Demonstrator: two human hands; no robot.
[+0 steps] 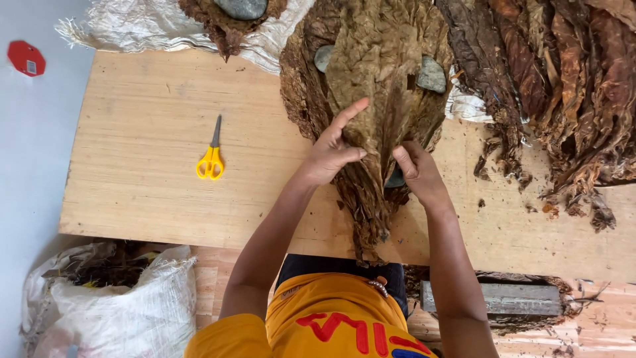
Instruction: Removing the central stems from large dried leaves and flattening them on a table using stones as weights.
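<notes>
Landmark: the stack of dried brown leaves point(371, 73) at the far middle of the wooden worktop point(152, 132).

- Top leaf point(374, 99) of the stack is large, olive-brown and crinkled; its narrow end hangs toward the near edge of the worktop.
- Left hand point(334, 149) is laid on the left side of that leaf, forefinger stretched out flat along it, thumb pressed against the leaf's middle. Hand is loose, not clenched.
- Right hand point(414, 172) is set on the right side of the leaf, fingers curled, the leaf edge pinched under the thumb.
- Two grey stones point(432, 74) are seen on the stack, one on each side of the top leaf; the left one is half covered.
- Yellow-handled scissors point(211, 156) lie shut on the bare wood, well to the left of the stack.
- A looser heap of reddish-brown leaves point(563, 86) is spread to the right of the stack.
- Behind and left of the stack, a smaller leaf pile point(225, 26) on white sacking is weighted by another stone point(242, 8).
- A white woven sack point(126, 311) is seen below the worktop's near left corner.
</notes>
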